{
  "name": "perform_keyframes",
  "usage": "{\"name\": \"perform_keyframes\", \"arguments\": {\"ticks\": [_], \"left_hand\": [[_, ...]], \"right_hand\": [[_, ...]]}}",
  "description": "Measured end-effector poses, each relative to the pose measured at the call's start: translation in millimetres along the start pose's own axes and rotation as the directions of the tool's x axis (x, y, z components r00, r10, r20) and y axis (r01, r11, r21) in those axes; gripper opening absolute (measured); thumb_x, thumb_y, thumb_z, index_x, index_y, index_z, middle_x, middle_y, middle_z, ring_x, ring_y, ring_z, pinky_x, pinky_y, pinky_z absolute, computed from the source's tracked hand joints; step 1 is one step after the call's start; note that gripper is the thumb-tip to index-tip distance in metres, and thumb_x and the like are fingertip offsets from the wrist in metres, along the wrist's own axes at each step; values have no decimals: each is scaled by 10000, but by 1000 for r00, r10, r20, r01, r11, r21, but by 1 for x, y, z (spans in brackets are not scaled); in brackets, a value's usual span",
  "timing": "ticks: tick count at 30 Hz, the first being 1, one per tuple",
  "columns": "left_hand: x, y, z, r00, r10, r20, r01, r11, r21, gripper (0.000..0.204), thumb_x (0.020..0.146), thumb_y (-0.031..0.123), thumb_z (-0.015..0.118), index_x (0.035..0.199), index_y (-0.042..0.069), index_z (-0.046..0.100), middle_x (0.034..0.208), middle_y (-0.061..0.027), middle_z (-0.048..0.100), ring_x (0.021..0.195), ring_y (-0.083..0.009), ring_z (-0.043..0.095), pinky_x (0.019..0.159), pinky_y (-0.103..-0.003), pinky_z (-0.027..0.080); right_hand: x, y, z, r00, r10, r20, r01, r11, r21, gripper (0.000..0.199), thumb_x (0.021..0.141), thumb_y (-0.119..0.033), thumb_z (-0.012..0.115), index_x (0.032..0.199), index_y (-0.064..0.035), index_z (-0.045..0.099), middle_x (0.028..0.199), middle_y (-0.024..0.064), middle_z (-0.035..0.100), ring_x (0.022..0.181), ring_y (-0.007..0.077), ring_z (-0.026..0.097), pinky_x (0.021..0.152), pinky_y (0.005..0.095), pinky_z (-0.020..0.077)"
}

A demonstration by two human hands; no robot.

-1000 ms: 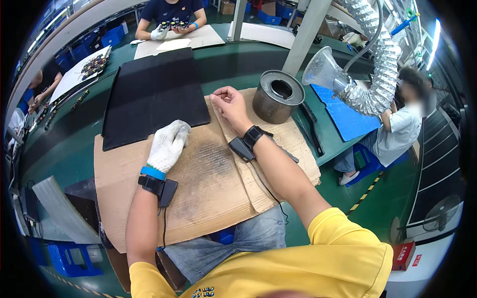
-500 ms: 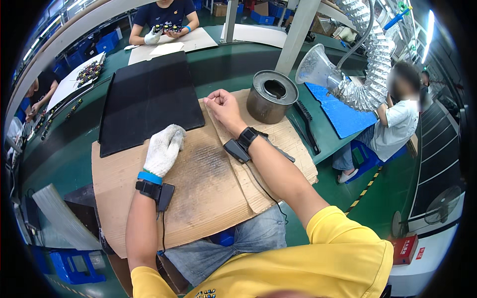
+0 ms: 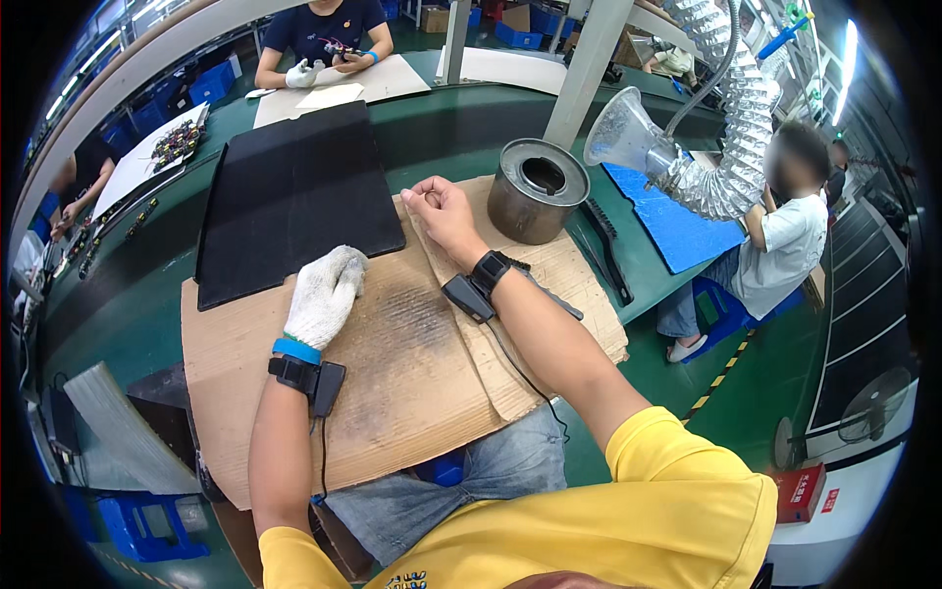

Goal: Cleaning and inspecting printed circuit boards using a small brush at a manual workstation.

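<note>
Two hands on our cardboard sheet (image 3: 392, 383), frame centre on the green desk (image 3: 128, 314). Right hand (image 3: 444, 208) grip pinched closed; anything in it is too small to tell. Gloved left hand (image 3: 326, 294) lies flat, holding nothing. Best press the cardboard steady. Its long axis runs lower left to upper right. Metal can (image 3: 537, 189) just beside.

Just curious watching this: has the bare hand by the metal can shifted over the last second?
No. The right hand rests at the same cardboard sheet edge, beside the metal can; only the camera view shifted.
</note>
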State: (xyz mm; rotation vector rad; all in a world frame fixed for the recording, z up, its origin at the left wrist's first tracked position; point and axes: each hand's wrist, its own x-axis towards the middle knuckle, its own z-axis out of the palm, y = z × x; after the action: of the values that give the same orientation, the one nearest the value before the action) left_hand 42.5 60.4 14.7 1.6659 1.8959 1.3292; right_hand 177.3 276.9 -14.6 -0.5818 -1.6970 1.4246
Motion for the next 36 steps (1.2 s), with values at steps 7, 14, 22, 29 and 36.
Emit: {"name": "perform_keyframes", "arguments": {"ticks": [7, 14, 22, 29, 36], "left_hand": [[1, 1, 2, 1000, -2, 6, 2, 1000, 0, 215, 1067, 128, 542, 1013, -17, 690, 746, -75, 660, 675, -141, 630, 668, -307, 523], [0, 4, 0, 1000, -17, 10, 17, 1000, 1, 218, 1066, 135, 541, 1020, -13, 694, 743, -73, 660, 677, -139, 634, 670, -309, 526], [1, 6, -1, 1000, -20, 11, 19, 999, 33, 216, 1063, 136, 546, 1024, -13, 698, 751, -83, 670, 678, -152, 641, 678, -313, 530], [0, 4, 0, 1000, -8, 8, 7, 1000, 28, 214, 1062, 137, 551, 1019, -11, 701, 756, -87, 675, 684, -158, 647, 680, -312, 527], [0, 5, -1, 1000, -2, 12, 1, 999, 37, 208, 1059, 133, 555, 1021, -11, 701, 759, -81, 677, 687, -154, 648, 681, -312, 527]], "right_hand": [[-1, -5, -1, 999, 26, -30, -25, 999, 35, 200, 1028, -203, 749, 996, -31, 653, 651, -88, 546, 532, 0, 427, 478, 217, 318], [-7, -16, -3, 992, 122, -35, -115, 981, 155, 184, 1019, -187, 736, 985, -21, 665, 718, -48, 601, 607, 39, 518, 567, 249, 440], [0, 1, -5, 997, 35, -70, -31, 998, 60, 125, 976, -109, 716, 1047, -15, 674, 832, -6, 645, 707, 68, 583, 637, 262, 510], [0, 4, -5, 998, 34, -58, -28, 994, 101, 119, 948, -55, 698, 1057, -13, 676, 860, -8, 644, 754, 76, 595, 676, 263, 520], [0, 6, -7, 999, 49, -7, -48, 992, 115, 91, 953, -44, 641, 1024, -17, 692, 919, 3, 625, 759, 84, 578, 669, 260, 502]]}}
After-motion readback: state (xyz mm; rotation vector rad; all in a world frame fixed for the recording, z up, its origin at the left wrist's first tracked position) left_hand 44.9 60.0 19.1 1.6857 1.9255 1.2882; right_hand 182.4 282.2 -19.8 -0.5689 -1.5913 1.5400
